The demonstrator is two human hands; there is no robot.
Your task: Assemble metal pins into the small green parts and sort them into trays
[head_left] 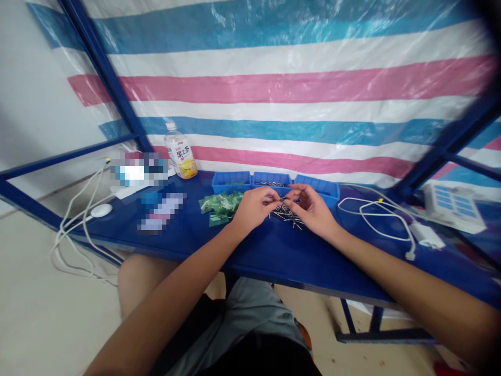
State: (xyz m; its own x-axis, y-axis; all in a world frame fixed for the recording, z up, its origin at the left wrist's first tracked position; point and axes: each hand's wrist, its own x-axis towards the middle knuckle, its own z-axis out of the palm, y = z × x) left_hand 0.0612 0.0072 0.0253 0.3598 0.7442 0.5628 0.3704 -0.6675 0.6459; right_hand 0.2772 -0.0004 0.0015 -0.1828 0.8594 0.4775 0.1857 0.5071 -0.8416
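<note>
My left hand (254, 207) and my right hand (311, 207) meet over a small heap of thin metal pins (287, 215) on the blue table (250, 250). Both hands have their fingers pinched together, fingertips nearly touching each other, on something too small to name. A pile of small green parts in clear bags (221, 204) lies just left of my left hand. Three blue plastic bins (274, 181) stand in a row right behind the hands; the middle one holds more metal pins.
A bottle of yellow drink (180, 155) stands at the back left. White cables and a round white puck (100, 210) lie at the left edge. A white cable with adapter (425, 235) lies on the right, beside a white device with blue keys (452, 204). A striped tarp hangs behind.
</note>
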